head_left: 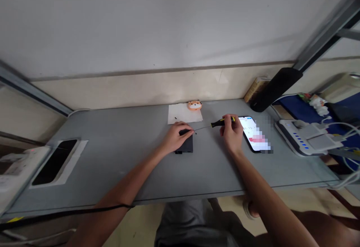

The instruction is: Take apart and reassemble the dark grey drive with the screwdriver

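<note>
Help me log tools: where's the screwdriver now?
Head view, right of centre: the screwdriver is in the right hand, left of the lit phone, pointing toward the left hand.

The box (188, 145) lies before the paper (177, 113) on the table (112, 142).

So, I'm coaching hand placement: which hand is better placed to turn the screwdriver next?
Likely the right hand: it grips the screwdriver by its handle end, with the tip pointing left. The left hand is at the dark box, fingertips near that tip, so seems better suited to steadying.
</note>
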The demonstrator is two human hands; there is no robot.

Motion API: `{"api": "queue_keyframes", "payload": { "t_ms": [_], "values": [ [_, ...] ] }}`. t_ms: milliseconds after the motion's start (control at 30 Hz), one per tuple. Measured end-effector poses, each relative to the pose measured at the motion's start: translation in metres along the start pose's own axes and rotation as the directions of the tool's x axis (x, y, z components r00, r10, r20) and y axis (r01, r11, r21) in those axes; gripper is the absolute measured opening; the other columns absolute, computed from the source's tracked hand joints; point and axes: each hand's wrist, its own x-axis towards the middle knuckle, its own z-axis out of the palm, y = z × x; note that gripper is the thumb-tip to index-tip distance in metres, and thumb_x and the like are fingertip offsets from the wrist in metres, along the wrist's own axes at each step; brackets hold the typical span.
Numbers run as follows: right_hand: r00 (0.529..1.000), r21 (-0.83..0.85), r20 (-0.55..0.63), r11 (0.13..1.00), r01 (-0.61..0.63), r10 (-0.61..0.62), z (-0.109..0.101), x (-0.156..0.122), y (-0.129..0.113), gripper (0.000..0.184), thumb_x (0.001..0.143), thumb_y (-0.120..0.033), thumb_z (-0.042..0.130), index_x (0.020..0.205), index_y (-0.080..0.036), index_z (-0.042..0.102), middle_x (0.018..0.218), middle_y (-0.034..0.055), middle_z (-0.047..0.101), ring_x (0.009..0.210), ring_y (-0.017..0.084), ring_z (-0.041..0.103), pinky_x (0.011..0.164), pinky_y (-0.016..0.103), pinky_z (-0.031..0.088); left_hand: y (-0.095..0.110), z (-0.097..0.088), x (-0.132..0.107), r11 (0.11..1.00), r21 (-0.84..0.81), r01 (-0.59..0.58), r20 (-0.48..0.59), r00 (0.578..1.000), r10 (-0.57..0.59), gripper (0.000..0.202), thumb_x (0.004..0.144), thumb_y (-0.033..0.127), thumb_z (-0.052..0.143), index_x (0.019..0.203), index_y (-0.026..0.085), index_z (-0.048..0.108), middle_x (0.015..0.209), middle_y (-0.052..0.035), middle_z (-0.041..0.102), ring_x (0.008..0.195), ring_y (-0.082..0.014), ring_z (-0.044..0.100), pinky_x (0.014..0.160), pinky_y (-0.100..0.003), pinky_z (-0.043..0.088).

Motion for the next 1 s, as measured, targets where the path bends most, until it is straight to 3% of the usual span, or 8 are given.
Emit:
{"api": "queue_keyframes", "payload": {
  "t_ms": [200, 367, 567, 800, 1000],
  "values": [
    [0.995, -0.077, -0.077, 0.995, 0.056, -0.062, -0.0088, 0.0065, 0.0077, 0.043, 0.086, -0.063, 0.061, 0.082, -0.021, 0.057, 0.063, -0.0054, 0.050, 0.051, 0.010, 0.044, 0.050, 0.026, 0.036, 0.0016, 0.0002, -0.0023, 0.992, 0.106, -0.063, -0.048, 0.996, 0.069, 0.013, 0.098, 0.029, 0.064, 0.093, 0.023, 0.075, 0.101, -0.0044, 0.071, 0.099, -0.0202, 0.067, 0.094, -0.039, 0.053],
    [0.997, -0.172, -0.018, 0.983, 0.069, -0.073, -0.0097, 0.0062, 0.0088, 0.045, 0.085, -0.066, 0.058, 0.083, -0.021, 0.058, 0.061, -0.0037, 0.055, 0.054, 0.013, 0.048, 0.054, 0.027, 0.039, 0.0058, 0.0014, -0.0038, 0.955, 0.250, -0.158, -0.071, 0.981, 0.180, 0.014, 0.099, 0.027, 0.063, 0.092, 0.024, 0.074, 0.101, -0.0032, 0.071, 0.097, -0.0192, 0.067, 0.093, -0.039, 0.053],
    [0.994, -0.212, 0.035, 0.972, 0.105, -0.100, -0.0076, 0.0036, 0.0078, 0.048, 0.084, -0.069, 0.054, 0.082, -0.021, 0.059, 0.062, -0.0011, 0.060, 0.054, 0.014, 0.051, 0.054, 0.028, 0.040, 0.0041, 0.0016, -0.0040, 0.955, 0.204, -0.214, -0.100, 0.966, 0.238, 0.016, 0.101, 0.029, 0.060, 0.094, 0.023, 0.073, 0.098, -0.0036, 0.071, 0.093, -0.0183, 0.067, 0.089, -0.037, 0.055],
    [0.994, -0.187, 0.035, 0.977, 0.106, -0.102, -0.0091, 0.0043, 0.0068, 0.045, 0.085, -0.066, 0.056, 0.083, -0.021, 0.059, 0.065, 0.0003, 0.063, 0.058, 0.015, 0.055, 0.056, 0.028, 0.043, 0.0034, 0.0028, -0.0038, 0.972, 0.171, -0.158, -0.081, 0.981, 0.174, 0.018, 0.101, 0.030, 0.059, 0.093, 0.023, 0.074, 0.099, -0.0038, 0.069, 0.095, -0.0182, 0.067, 0.090, -0.037, 0.056],
    [0.995, -0.194, 0.041, 0.977, 0.093, -0.087, -0.0075, 0.0029, 0.0074, 0.043, 0.086, -0.064, 0.057, 0.083, -0.021, 0.058, 0.060, -0.0034, 0.059, 0.052, 0.013, 0.050, 0.051, 0.025, 0.038, 0.0036, 0.0012, -0.0045, 0.965, 0.164, -0.206, -0.075, 0.973, 0.220, 0.018, 0.102, 0.030, 0.058, 0.095, 0.022, 0.073, 0.101, -0.0042, 0.069, 0.096, -0.0182, 0.067, 0.090, -0.037, 0.056]
  ]
}}
